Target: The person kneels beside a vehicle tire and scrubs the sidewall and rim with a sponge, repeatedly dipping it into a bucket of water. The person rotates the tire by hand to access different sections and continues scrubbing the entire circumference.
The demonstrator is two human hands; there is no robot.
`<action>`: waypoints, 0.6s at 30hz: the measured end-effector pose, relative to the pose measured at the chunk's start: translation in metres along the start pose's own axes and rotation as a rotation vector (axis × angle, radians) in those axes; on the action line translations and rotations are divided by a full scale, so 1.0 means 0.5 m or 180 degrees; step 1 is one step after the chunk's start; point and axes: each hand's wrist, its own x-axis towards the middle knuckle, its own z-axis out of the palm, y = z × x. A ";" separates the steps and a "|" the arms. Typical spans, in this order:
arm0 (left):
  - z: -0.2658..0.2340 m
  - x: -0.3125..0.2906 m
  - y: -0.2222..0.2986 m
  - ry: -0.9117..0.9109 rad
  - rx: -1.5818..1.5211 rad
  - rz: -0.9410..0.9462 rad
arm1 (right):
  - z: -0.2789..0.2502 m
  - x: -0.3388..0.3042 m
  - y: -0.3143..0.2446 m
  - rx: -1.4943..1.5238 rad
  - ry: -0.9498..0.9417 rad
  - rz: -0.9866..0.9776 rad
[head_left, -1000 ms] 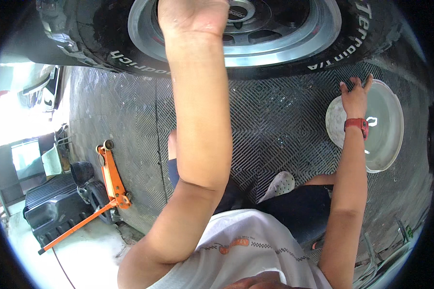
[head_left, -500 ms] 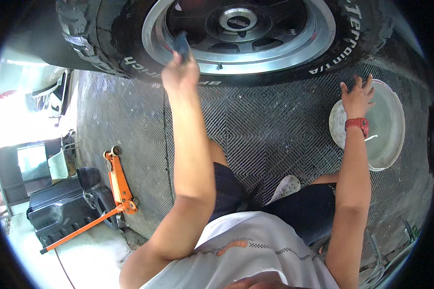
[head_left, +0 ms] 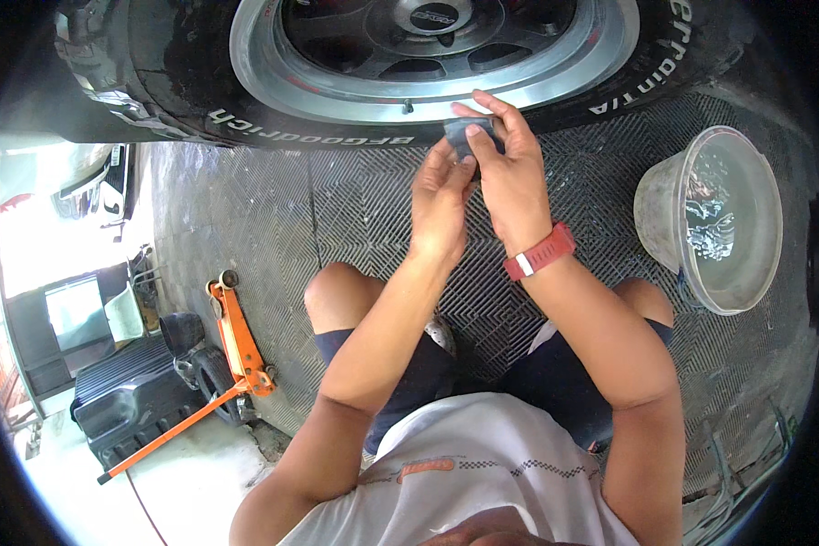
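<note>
Between both hands is a small, bent, dark blue-grey piece of sandpaper (head_left: pixel 460 133), held just in front of the wheel's lower edge. My left hand (head_left: pixel 440 202) pinches its near left corner between thumb and fingers. My right hand (head_left: pixel 511 180), with a red watch on the wrist, presses its thumb on top and keeps the fingers behind it. Beyond them stands a large black tyre (head_left: pixel 291 136) with raised white lettering, mounted on a polished silver rim (head_left: pixel 355 105) with a dark spoked centre. The undersides of the fingers and the sheet's back are hidden.
A pale bucket (head_left: pixel 662 205) holding rippling water stands at right on the dark ribbed floor mat (head_left: pixel 373 205). At left are an orange floor jack (head_left: pixel 239 337) with a long handle and a black plastic liner (head_left: pixel 127 382). My bent knees flank the forearms.
My left hand has come away from the rim with the sandpaper, moving right and nearer. My right hand has left the bucket and taken hold of the sandpaper too. The bucket's water now ripples.
</note>
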 end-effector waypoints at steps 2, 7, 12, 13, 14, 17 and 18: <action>-0.046 0.010 0.022 0.0269 0.1420 0.0784 | 0.012 0.017 -0.017 0.0396 0.0034 0.0143; -0.221 0.071 0.238 0.1900 0.3190 0.3013 | 0.034 0.065 0.024 0.0439 0.0425 0.0862; -0.366 0.164 0.272 0.2101 0.3996 0.2839 | 0.088 0.093 0.100 -0.0388 0.0169 -0.0076; -0.381 0.180 0.258 0.2051 0.3932 0.2840 | 0.104 0.100 0.110 -0.0623 0.0129 -0.0342; -0.393 0.200 0.242 0.2005 0.3872 0.2841 | 0.117 0.109 0.119 -0.1133 0.0194 -0.0407; -0.433 0.237 0.206 0.1842 0.4053 0.2729 | 0.172 0.135 0.115 -0.1913 0.0167 -0.0848; -0.423 0.247 0.200 0.1798 0.4040 0.2772 | 0.193 0.151 0.123 -0.2184 0.0358 -0.1345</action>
